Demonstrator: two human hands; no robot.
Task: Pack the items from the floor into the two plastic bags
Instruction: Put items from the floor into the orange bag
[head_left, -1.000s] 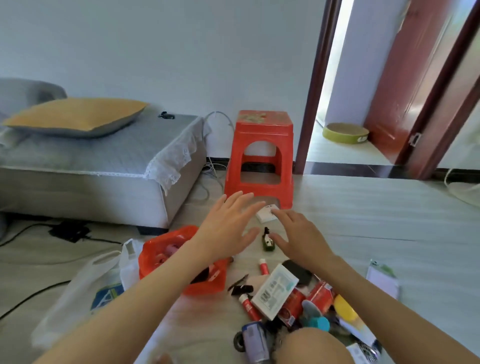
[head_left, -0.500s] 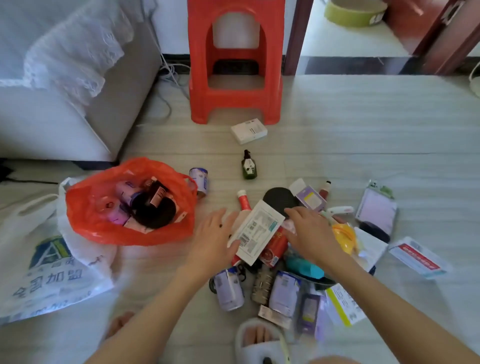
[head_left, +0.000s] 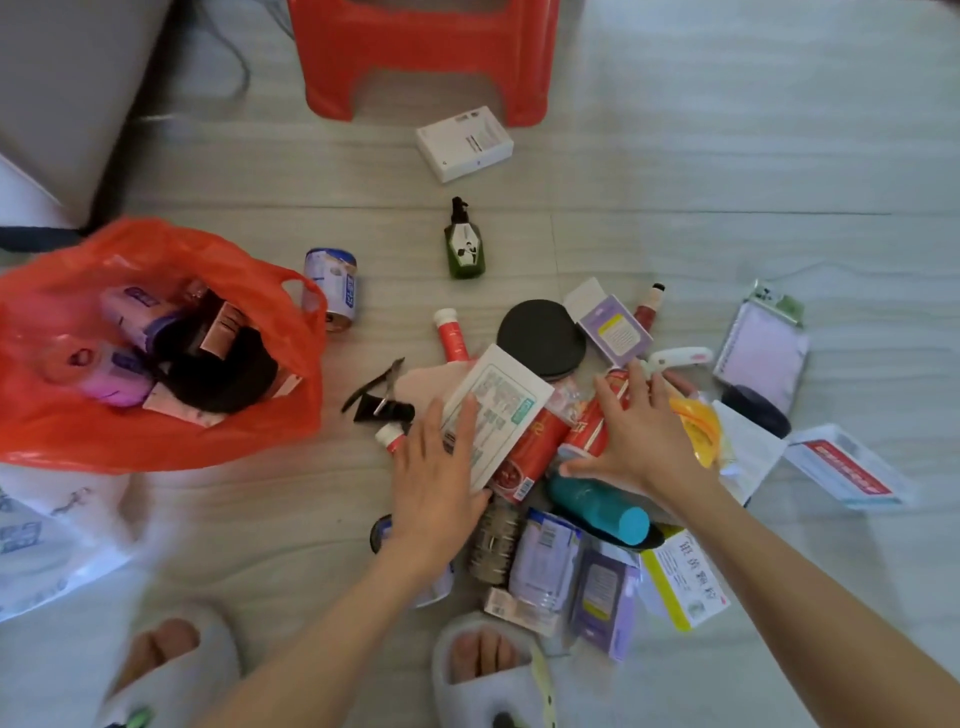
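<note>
Pale floor (head_left: 727, 156) | L hand (head_left: 439, 467) flat on white leaflet box (head_left: 493, 410) | R hand (head_left: 639, 431) splayed over red can (head_left: 589, 431) | print unreadable

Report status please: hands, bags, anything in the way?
Both hands open: left hand on white packet, right hand over red cans. Red bag part filled. Nothing blocking.

Both forearms are bare, with no sleeves, watch or rings showing on the left hand (head_left: 439, 483) or right hand (head_left: 641, 436). The feet wear pale grey, open-toed soft slippers (head_left: 488, 675), toes showing; one carries a small green trim.
</note>
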